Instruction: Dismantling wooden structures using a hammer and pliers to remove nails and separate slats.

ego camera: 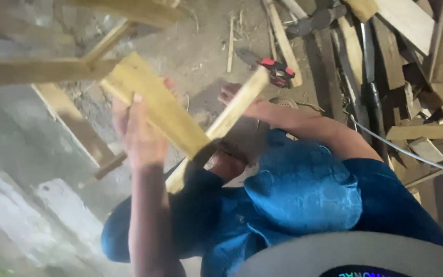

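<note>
A dusty grey concrete floor [190, 46] fills the upper middle of the frame, scattered with wood splinters. A heap of timber offcuts [411, 77] crowds the upper right. A pale wooden frame [42, 69] stands at the upper left. A thin grey cable [411, 151] crosses the right side. Light is dim and soft.

Left hand [142, 136] motion-blurred; fingers indistinct behind flat pale wooden board [155, 105]. Right hand [232, 95] mostly hidden by narrow light wooden slat [226, 120]. Blurred pale timber frame [78, 56] cut off at top edge.
</note>
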